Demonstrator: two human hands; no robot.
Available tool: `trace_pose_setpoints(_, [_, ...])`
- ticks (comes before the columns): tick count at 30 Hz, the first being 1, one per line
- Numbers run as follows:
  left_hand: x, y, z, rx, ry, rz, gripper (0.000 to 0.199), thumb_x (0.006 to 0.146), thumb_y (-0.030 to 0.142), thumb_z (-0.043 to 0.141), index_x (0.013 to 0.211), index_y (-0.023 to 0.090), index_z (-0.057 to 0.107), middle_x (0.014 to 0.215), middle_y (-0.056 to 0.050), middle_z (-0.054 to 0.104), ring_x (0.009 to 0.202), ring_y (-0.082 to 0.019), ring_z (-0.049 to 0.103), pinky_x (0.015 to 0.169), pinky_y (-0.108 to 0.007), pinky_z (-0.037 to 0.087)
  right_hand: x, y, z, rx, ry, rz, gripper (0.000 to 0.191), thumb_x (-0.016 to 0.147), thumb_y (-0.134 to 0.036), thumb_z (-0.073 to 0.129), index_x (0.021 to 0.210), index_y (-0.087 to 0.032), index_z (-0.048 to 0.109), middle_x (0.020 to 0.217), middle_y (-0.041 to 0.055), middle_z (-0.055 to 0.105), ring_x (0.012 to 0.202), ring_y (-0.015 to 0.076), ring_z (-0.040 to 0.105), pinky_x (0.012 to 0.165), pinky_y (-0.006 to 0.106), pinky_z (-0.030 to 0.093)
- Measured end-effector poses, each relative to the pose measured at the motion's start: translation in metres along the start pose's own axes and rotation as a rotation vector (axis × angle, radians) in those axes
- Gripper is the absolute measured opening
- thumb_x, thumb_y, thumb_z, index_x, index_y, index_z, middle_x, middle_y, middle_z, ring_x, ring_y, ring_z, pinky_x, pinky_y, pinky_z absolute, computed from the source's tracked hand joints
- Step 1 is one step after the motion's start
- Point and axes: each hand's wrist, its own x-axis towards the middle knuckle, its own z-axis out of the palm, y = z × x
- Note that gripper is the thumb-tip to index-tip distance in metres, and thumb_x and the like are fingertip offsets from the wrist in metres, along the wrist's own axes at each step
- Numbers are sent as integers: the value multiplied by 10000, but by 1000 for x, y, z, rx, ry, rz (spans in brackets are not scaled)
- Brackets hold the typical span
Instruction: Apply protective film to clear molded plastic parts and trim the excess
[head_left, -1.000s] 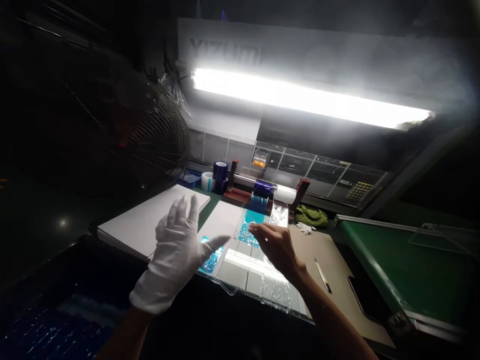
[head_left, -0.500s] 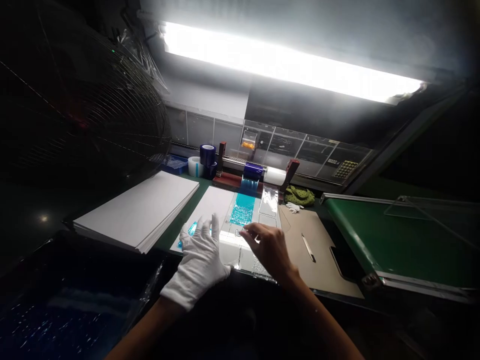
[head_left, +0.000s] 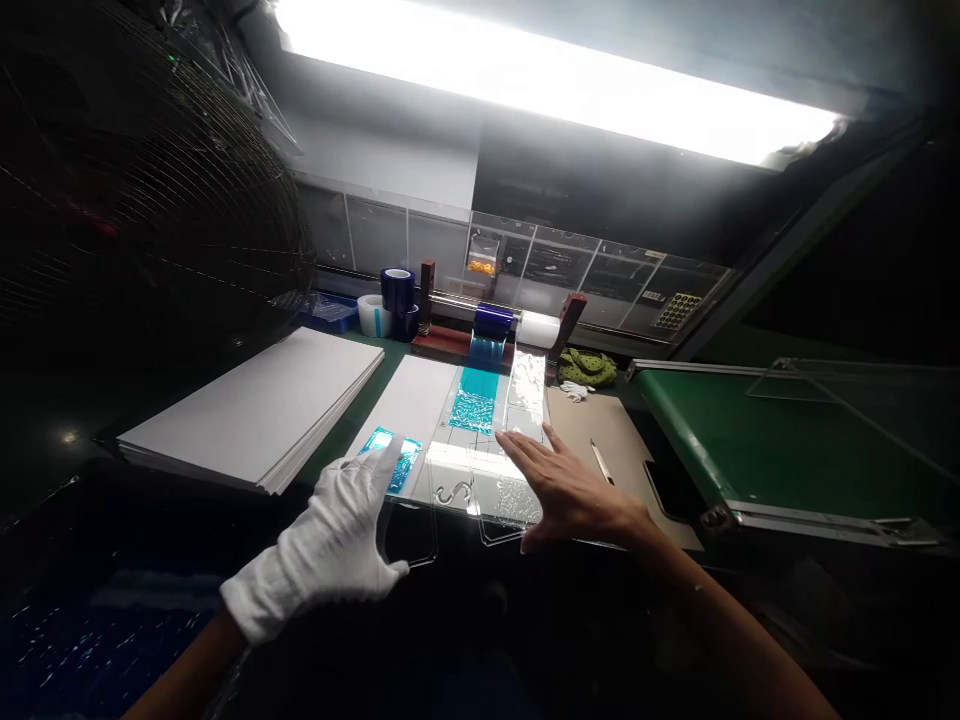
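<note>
Right hand spread on clear plastic — gloved left hand open, by blue film.

Left hand, lower left of frame: white cotton glove, soft fabric, creases across back, wide loose cuff flaring past wrist. Right hand, centre right: bare, no glove. Left forearm bare beyond cuff, running off bottom edge. Right forearm bare too, running off lower right.
</note>
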Motion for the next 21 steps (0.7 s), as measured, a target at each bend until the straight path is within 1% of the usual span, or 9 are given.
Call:
trace_pose_setpoints(3, [-4, 2, 9, -168, 19, 10, 1210, 560, 428, 715, 1463, 197, -56, 1429, -173, 311, 1302, -350, 334, 1067, -515, 315, -6, 1, 10, 119, 43, -24, 1225, 637, -548, 747, 1487, -139, -35, 1523, 181, 188, 1406, 312, 166, 1148, 552, 0])
trace_pose_setpoints(5, [-5, 9, 20, -401, 38, 19, 1197, 600, 457, 704, 1459, 198, -88, 1445, -162, 290, 1322, -323, 321, 1083, -491, 314, -8, 0, 21, 245, 33, -27, 1225, 623, -585, 739, 1490, -142, -4, 1516, 180, 214, 1402, 314, 178, 1156, 528, 55])
trace_pose_setpoints(8, [-2, 23, 40, -744, 70, 7, 1119, 673, 556, 633, 1462, 179, -66, 1475, -158, 243, 1357, -301, 276, 1115, -477, 270, -10, 1, 37, 421, 23, -11, 1247, 591, -591, 757, 1492, -177, 0, 1487, 169, 300, 1388, 318, 225, 1149, 523, 117])
trace_pose_setpoints(9, [0, 26, 44, -799, 75, 2, 1093, 687, 572, 613, 1464, 174, -46, 1487, -159, 221, 1369, -304, 251, 1123, -481, 249, -12, 3, 39, 446, 34, 0, 1252, 589, -581, 763, 1491, -185, -9, 1473, 166, 329, 1381, 318, 247, 1145, 532, 120])
trace_pose_setpoints(11, [6, 26, 45, -798, 39, 25, 1066, 686, 556, 616, 1465, 178, -6, 1495, -155, 207, 1371, -308, 242, 1123, -480, 247, -19, 8, 36, 425, 60, 31, 1249, 590, -570, 767, 1490, -188, -11, 1452, 170, 362, 1365, 326, 283, 1134, 558, 119])
trace_pose_setpoints(13, [17, 22, 36, -639, -59, 72, 1075, 639, 502, 659, 1464, 193, 44, 1466, -153, 268, 1333, -318, 307, 1094, -478, 297, -25, 12, 24, 317, 82, 54, 1240, 594, -574, 759, 1491, -171, 4, 1438, 183, 375, 1346, 346, 313, 1122, 593, 116])
trace_pose_setpoints(16, [39, 24, 14, -153, -210, 119, 1106, 499, 435, 716, 1443, 168, 204, 1347, -199, 406, 1190, -400, 435, 974, -549, 385, -28, 4, 0, 52, 123, 69, 1237, 583, -522, 778, 1490, -143, 27, 1399, 197, 417, 1304, 379, 351, 1101, 652, 50])
trace_pose_setpoints(19, [62, 42, -2, 279, -289, 144, 923, 440, 345, 700, 1282, 64, 449, 1107, -245, 535, 936, -438, 539, 788, -599, 425, -19, -15, -18, -193, 173, 62, 1201, 554, -362, 815, 1486, -116, 99, 1347, 212, 464, 1272, 405, 364, 1093, 667, -22])
trace_pose_setpoints(21, [71, 53, -4, 377, -283, 144, 796, 464, 293, 673, 1189, 12, 502, 1002, -248, 557, 861, -432, 550, 750, -603, 417, -16, -19, -22, -258, 191, 61, 1185, 540, -313, 818, 1481, -104, 129, 1328, 220, 476, 1258, 416, 372, 1093, 668, -25])
